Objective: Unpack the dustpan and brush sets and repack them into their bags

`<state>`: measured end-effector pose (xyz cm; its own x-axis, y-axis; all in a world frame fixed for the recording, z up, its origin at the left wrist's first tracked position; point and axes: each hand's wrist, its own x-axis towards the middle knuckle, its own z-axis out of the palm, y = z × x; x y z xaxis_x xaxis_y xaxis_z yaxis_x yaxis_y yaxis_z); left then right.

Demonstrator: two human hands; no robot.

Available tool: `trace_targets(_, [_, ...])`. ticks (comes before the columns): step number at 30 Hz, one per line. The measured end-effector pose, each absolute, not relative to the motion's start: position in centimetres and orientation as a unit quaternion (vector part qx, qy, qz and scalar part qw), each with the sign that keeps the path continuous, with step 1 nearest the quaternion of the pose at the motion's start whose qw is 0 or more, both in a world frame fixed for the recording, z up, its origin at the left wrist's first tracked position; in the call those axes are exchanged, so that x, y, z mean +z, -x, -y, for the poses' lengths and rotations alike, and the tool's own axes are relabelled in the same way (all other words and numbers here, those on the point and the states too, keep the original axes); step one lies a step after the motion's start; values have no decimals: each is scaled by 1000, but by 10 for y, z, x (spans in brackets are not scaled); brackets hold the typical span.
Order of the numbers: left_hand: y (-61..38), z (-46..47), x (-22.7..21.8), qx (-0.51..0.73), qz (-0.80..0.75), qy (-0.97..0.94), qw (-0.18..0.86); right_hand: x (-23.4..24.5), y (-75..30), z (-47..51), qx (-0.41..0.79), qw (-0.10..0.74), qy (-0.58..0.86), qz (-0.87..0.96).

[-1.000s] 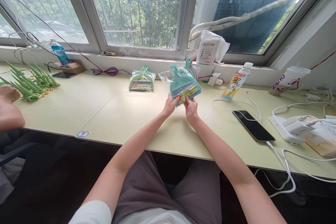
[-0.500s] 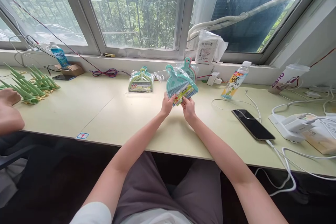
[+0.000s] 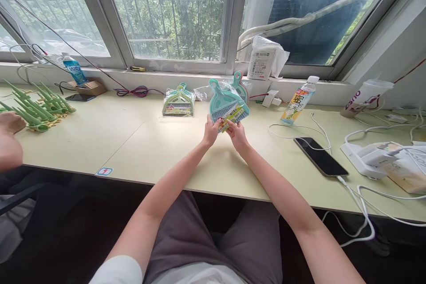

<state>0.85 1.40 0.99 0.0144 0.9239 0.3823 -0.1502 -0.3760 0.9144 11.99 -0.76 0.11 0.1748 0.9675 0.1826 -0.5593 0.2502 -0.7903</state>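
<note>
Between both hands a teal dustpan-and-brush set (image 3: pixel 222 99) is held up, tilted, in clear plastic with a yellow-green label. My left hand (image 3: pixel 211 132) grips its lower left corner. At the lower edge near the label, my right hand (image 3: pixel 237 135) pinches the set with thumb and fingers. Behind it, partly hidden, stand more wrapped dustpans (image 3: pixel 240 82) in teal and pink against the wall. A green wrapped dustpan set (image 3: pixel 179 103) rests on the table to the left, with a teal one showing behind it.
On the right are a drink bottle (image 3: pixel 299 101), a phone (image 3: pixel 320 157) on a cable, a power strip (image 3: pixel 363 159) and a plastic cup (image 3: pixel 366 98). Green spiky plastic parts (image 3: pixel 36 106) lie at left beside another person's hand (image 3: pixel 11 122). A cardboard box (image 3: pixel 91 86) stands behind.
The held dustpan set has shifted slightly up and left and turned a little. My right fingers have moved slightly left along its lower edge. The other person's arm has drawn a little left.
</note>
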Motion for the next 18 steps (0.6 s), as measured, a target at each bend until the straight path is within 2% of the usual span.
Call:
trace_targets(10, [-16,-8,-1,550,-349,-608,454,-2,-120,7,505,740,355,266])
trace_targets(18, [-15,-9,-2,552,-350,-606,453,-3,-117,8,510,736,354,270])
